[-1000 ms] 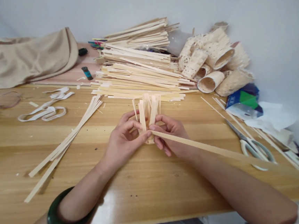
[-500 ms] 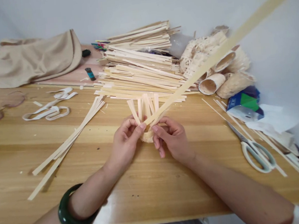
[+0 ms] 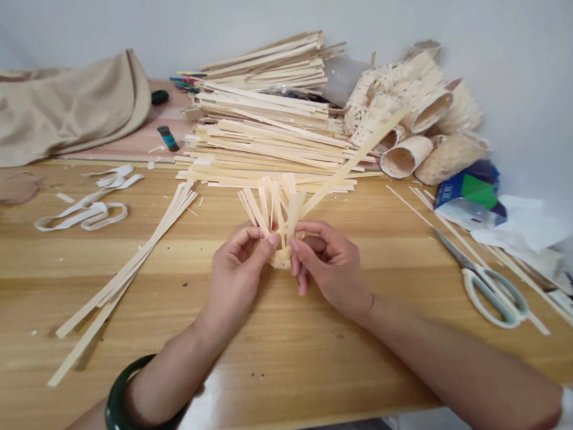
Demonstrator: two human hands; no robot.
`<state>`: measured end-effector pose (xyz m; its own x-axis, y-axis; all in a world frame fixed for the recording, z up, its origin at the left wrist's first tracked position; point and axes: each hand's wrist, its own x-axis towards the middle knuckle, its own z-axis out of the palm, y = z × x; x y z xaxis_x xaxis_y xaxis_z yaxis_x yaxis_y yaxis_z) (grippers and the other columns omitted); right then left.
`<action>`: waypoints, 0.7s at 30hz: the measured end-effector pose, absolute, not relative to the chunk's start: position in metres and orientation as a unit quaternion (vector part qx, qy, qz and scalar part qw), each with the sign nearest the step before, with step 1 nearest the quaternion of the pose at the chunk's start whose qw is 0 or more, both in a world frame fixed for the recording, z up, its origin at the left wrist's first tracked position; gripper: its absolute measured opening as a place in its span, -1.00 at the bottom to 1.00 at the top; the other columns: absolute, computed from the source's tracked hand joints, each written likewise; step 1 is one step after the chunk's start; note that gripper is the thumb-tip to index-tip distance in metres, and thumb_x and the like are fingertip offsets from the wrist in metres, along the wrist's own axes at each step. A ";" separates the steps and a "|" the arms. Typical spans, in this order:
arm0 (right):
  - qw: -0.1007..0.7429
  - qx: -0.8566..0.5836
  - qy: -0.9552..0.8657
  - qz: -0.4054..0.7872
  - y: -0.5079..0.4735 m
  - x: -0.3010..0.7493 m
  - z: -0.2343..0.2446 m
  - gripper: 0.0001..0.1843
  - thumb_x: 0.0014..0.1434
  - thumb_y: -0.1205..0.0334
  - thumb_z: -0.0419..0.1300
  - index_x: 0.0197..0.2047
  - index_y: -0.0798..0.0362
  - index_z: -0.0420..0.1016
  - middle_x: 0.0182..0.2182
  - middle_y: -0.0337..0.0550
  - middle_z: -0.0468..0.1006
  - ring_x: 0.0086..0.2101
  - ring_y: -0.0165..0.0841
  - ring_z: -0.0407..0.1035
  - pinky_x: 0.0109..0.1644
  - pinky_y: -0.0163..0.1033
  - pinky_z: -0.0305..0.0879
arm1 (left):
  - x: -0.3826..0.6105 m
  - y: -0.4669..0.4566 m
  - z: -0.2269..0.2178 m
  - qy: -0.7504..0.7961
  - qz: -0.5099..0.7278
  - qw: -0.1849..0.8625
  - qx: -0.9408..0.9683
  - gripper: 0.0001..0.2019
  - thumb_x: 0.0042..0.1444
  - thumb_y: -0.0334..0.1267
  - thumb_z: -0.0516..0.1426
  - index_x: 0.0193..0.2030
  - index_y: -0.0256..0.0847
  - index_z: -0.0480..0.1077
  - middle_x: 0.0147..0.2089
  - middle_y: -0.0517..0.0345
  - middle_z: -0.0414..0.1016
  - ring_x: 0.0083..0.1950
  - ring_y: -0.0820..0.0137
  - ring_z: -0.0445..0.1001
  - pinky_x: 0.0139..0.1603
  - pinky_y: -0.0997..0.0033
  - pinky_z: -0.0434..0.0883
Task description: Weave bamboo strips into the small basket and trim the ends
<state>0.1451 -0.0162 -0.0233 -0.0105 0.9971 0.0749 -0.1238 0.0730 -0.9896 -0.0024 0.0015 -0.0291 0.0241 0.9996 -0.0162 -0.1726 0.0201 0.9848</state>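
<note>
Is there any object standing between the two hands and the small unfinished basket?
Nothing visible does: the left hand and right hand both hold the small basket directly. The scissors and loose strips lie apart, off to either side.

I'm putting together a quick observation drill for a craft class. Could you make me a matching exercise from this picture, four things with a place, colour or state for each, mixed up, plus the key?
Things:
1. small woven piece
2. scissors
3. bangle
4. cloth

Descriptions:
A. beige, at the back left
B. dark green and ring-shaped
C. held between the left hand and the right hand
D. pale-handled, lying at the right

Right pairs: 1-C, 2-D, 3-B, 4-A
</note>
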 end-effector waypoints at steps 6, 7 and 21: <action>0.555 -0.458 -0.474 0.507 -0.015 0.145 -0.025 -0.72 0.25 0.02 0.32 -0.14 -0.01 0.41 -0.63 -0.48 0.49 -0.77 -0.55 0.31 -0.73 -0.49 0.26 | -0.002 0.001 -0.029 0.455 0.541 0.532 0.466 -0.80 0.08 -0.12 0.38 -0.42 -0.14 0.52 -0.20 0.15 0.54 -0.11 0.30 0.52 0.01 0.27 0.43; 0.548 -0.463 -0.480 0.505 -0.015 0.145 -0.025 -0.74 0.25 0.01 0.32 -0.18 0.00 0.42 -0.63 -0.46 0.49 -0.76 -0.55 0.31 -0.73 -0.49 0.26 | -0.003 0.002 -0.029 0.453 0.542 0.525 0.474 -0.79 0.07 -0.13 0.38 -0.44 -0.14 0.50 -0.21 0.16 0.54 -0.11 0.31 0.52 0.01 0.27 0.43; 0.503 -0.557 -0.568 0.337 -0.020 0.145 -0.014 -0.81 0.27 0.13 0.31 -0.13 -0.04 0.40 -0.70 -0.53 0.33 -0.73 -0.57 0.10 -0.66 -0.43 0.03 | -0.001 -0.001 -0.024 0.450 0.537 0.491 0.518 -0.82 0.01 -0.16 0.40 -0.47 -0.14 0.54 -0.14 0.11 0.53 -0.09 0.32 0.54 -0.08 0.36 0.49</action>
